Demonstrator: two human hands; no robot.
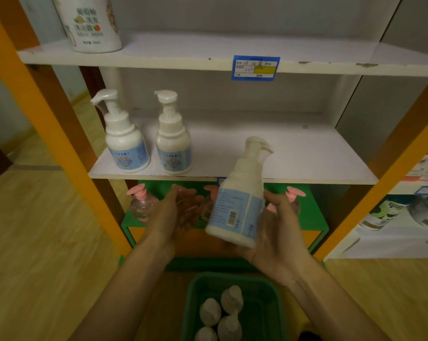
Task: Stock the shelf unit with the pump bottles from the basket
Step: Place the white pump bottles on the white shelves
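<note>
Right hand (279, 232) grips a white pump bottle (237, 205), fingers and thumb wrapped round its lower body; bottle tilted, pump head leaning up and to the right, barcode side facing the camera, held in the air just in front of the front edge of the middle shelf (294, 153). Left hand (176, 212) just beside it, holding nothing, fingers straight and loosely spread, palm turned toward the bottle; no contact visible. Two matching bottles upright near the shelf's front left corner: left shelf bottle (124, 141), second shelf bottle (174, 143), side by side, apart. Green basket (264, 303) below at the bottom edge of view, four more basket bottles (222, 313) inside. Upper shelf (208, 49), left end: large white bottle (90, 23); blue price tag (255, 68) on its front edge. Pink-capped clear bottles (141, 203) on a green stand (311, 217) under the middle shelf.
</note>
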